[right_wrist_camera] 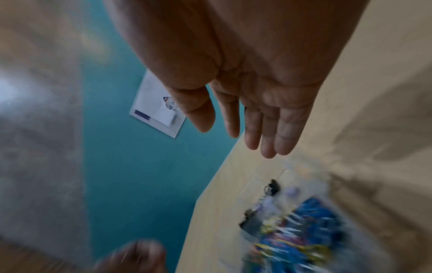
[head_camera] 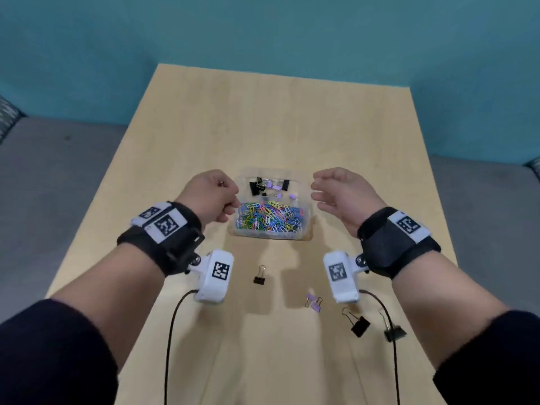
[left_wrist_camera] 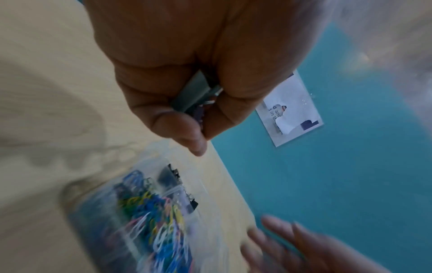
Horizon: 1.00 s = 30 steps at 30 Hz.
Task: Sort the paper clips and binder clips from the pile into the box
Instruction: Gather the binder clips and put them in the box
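A clear plastic box [head_camera: 304,229] stands mid-table. Its far compartment holds black and purple binder clips [head_camera: 268,185], and its near compartment holds coloured paper clips [head_camera: 270,219]. My left hand [head_camera: 213,197] hovers at the box's left edge as a fist. In the left wrist view this left hand [left_wrist_camera: 201,118] grips a small purple binder clip [left_wrist_camera: 200,112] and a grey-green one [left_wrist_camera: 191,92]. My right hand [head_camera: 330,191] hangs at the box's right edge, and its fingers [right_wrist_camera: 268,136] are relaxed and hold nothing.
Loose binder clips lie on the wooden table [head_camera: 204,135] nearer to me: a black one [head_camera: 259,276], a purple pair [head_camera: 313,302], and two larger black ones [head_camera: 358,324] [head_camera: 393,331]. Camera cables [head_camera: 172,331] trail from both wrists. A teal wall [head_camera: 263,33] rises behind the table.
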### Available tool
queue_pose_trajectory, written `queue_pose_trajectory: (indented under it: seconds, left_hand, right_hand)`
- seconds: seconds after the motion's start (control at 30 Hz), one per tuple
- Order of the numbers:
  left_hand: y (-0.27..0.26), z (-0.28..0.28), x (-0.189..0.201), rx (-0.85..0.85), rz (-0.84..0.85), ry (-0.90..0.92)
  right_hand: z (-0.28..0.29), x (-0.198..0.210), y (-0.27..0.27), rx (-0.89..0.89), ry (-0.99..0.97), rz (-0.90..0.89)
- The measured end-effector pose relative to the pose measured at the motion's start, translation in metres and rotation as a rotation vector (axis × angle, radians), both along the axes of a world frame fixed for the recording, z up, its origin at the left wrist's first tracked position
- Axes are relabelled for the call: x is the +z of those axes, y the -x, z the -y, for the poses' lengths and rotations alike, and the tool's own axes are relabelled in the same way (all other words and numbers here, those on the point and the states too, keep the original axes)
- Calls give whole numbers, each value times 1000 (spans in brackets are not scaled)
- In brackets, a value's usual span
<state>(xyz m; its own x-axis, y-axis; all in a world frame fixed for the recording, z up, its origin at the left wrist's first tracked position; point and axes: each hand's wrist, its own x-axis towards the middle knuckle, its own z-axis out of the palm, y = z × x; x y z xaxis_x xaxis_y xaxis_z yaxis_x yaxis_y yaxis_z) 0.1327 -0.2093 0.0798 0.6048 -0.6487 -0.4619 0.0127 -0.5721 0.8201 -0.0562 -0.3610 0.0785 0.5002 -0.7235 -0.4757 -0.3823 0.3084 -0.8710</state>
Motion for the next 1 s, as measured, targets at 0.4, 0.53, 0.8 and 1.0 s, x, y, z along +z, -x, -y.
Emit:
queue_pose_trajectory:
  seconds: [0.4, 0.53, 0.8, 1.0]
  left_hand:
    - [6, 77, -2, -336, 467, -108]
    - [22, 31, 4, -242, 538, 20]
    - [88, -50, -50, -512, 560, -485]
    - [118, -51, -79, -520, 609, -480]
  right_hand:
    - [-119, -60, 98, 722, 686, -620]
    - [-127, -74, 95, 774, 751, -639]
    - [-132, -74, 87, 771, 808, -710]
    - [-127, -70, 80, 753, 709, -703]
